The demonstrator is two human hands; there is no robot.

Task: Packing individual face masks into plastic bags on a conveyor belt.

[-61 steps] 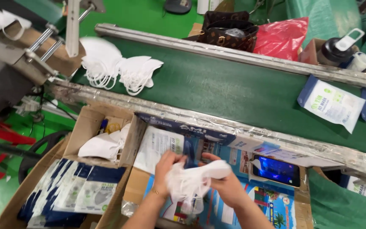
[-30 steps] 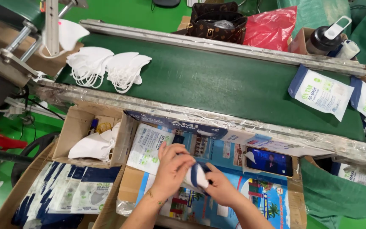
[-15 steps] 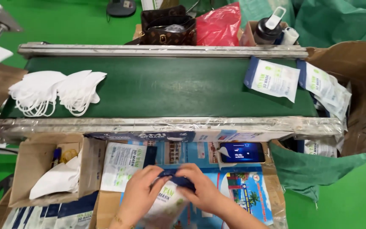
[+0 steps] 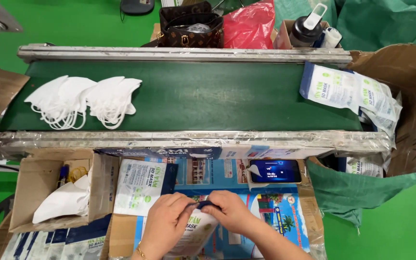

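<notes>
Head view: both hands meet low in the middle, over a printed blue sheet [image 4: 270, 212] that covers the work surface. The left hand [image 4: 165, 225] and right hand [image 4: 231, 212] each pinch the dark blue top edge of a pouch [image 4: 194, 232], fingers closed narrow on it; the pouch lies flat under them, its white and green face up. It looks light, thin and floppy, probably slick film, so a grip at the stiffer top strip, where the fingers are now, seems best.

Just left of the hands lies a second pouch [image 4: 139, 185], white with a green round mark. A cardboard box [image 4: 30, 178] further left holds loose white masks. More pouches stand in a row [image 4: 49, 243] at the bottom left corner. On the green belt [image 4: 217, 96] a heap of white masks [image 4: 83, 101] sits at the left, and filled pouches [image 4: 347, 91] pile at the right end, spilling toward a big carton [image 4: 410, 86]. A phone [image 4: 274, 171] with a lit screen rests just above the hands.
</notes>
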